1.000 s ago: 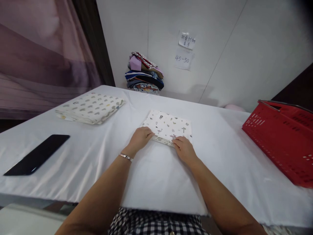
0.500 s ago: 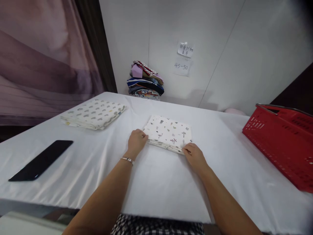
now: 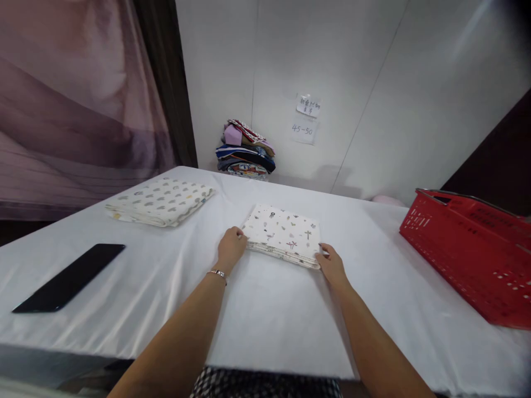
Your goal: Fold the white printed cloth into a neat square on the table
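Observation:
A folded white cloth (image 3: 282, 232) printed with small palm trees and animals lies flat in the middle of the table, its stacked layers showing along the front edge. At its front left corner, my left hand (image 3: 231, 247), with a bracelet on the wrist, is closed with the fingertips pinching the edge. My right hand (image 3: 332, 266) grips the front right corner between thumb and fingers. Farther left rests a second folded cloth (image 3: 164, 200), white with grey heart-like shapes, untouched by either hand.
A black flat slab (image 3: 70, 278), perhaps a phone or tablet, lies on the white-covered table (image 3: 274, 320) at left. A red plastic basket (image 3: 460, 254) stands at right. Behind the table rises a pile of folded fabrics (image 3: 245, 152) near the wall with paper signs (image 3: 302, 131).
My right hand has shifted slightly outward around the cloth's front right corner, while my left hand stays at the left corner. The camera view has tilted up a little and turned right.

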{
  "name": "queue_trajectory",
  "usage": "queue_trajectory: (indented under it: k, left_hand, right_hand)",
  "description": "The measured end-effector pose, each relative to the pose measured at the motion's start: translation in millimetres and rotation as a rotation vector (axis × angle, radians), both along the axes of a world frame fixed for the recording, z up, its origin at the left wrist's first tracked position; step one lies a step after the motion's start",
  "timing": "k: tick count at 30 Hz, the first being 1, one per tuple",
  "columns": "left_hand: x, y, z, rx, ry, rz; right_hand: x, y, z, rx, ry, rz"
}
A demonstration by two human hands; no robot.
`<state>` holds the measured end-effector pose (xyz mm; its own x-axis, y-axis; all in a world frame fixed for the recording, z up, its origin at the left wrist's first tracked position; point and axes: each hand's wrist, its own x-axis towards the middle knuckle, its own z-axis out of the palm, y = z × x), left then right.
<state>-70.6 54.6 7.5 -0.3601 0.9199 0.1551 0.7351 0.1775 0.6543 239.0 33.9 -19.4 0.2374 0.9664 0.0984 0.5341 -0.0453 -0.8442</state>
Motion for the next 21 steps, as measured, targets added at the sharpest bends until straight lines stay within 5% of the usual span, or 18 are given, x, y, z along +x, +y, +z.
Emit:
queue_trajectory:
  k: [10, 16, 21]
  left_hand:
    - [13.3, -28.3, 7.6, -0.165, 0.000, -0.222]
    - [9.3, -29.7, 8.2, -0.208, -0.082, -0.148]
    - [9.7, -29.4, 5.4, -0.199, -0.060, -0.123]
  right_hand:
    - [52.0, 30.6, 26.1, 0.014, -0.097, 0.008]
    - [7.7, 27.2, 32.9, 0.252, -0.426, 0.263]
    - [-20.6, 13.7, 21.9, 0.034, -0.810, 0.464]
